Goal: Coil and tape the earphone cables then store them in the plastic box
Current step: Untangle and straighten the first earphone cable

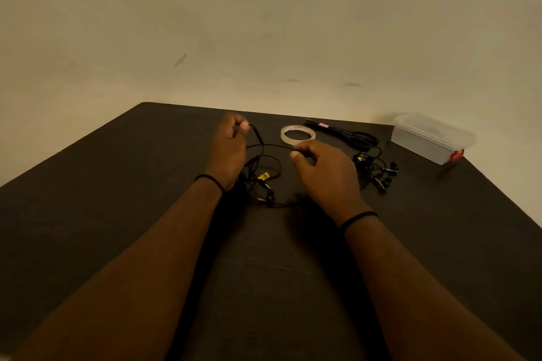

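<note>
A black earphone cable [264, 173] with a small yellow tag lies tangled on the dark table between my hands. My left hand [230, 149] pinches the cable near its inline remote, fingers curled. My right hand [322, 170] pinches another stretch of the same cable, which runs taut between the two hands. A second heap of black earphones [377, 168] lies to the right. The roll of clear tape [298, 135] lies flat just beyond my right hand. The clear plastic box [431, 138], lid on with a red clip, stands at the far right corner.
Black scissors [349, 135] lie between the tape and the box. The dark table [117, 199] ends at a pale wall behind and drops off at its left and right edges.
</note>
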Demonstrator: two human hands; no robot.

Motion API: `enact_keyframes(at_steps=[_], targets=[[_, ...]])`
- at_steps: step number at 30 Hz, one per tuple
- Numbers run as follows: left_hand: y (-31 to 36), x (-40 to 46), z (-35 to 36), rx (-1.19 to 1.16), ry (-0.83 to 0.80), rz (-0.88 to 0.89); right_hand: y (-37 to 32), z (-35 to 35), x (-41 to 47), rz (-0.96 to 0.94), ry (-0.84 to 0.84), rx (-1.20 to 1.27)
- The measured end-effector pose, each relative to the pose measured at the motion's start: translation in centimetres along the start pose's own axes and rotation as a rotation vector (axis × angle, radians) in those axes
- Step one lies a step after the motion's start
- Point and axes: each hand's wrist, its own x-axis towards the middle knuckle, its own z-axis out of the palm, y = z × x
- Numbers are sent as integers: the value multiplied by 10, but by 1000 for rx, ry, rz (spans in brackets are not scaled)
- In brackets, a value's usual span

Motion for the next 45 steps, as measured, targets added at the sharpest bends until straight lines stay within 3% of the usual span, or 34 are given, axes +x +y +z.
enact_keyframes(at_steps=[6,8,11,14,17,20,21,23,25,28,32,38,41,43,45], targets=[[11,-11,7,142,-196,222,-13,9,-3,-189,57,-179],[7,-8,7,205,-127,231,-17,6,-5,-257,212,116],[-4,2,-2,253,35,97,-27,-10,-1,-272,641,601],[-15,10,-12,219,185,-62,-22,-17,2,-95,790,758],[-17,12,-14,186,212,-109,-1,-8,-1,199,542,443],[-13,10,-11,166,153,-27,5,-5,-4,327,129,-132],[-12,9,-10,168,131,3,1,-5,-6,326,79,-238],[-8,6,-9,199,99,41,-10,-7,-8,180,194,-267],[-4,3,-6,218,64,100,-19,-3,-9,-170,339,-181],[1,-1,-4,264,-27,210,-24,11,-8,-464,271,-211],[1,-2,-1,237,-108,224,-18,25,-4,-391,84,-297],[1,-2,-1,124,-186,169,-16,24,1,-356,156,-290],[3,-4,-1,49,-224,147,-17,25,1,-358,107,-252],[3,-4,-1,46,-217,127,-17,25,2,-336,50,-189],[2,-4,-1,91,-188,133,-15,25,2,-363,105,-167]])
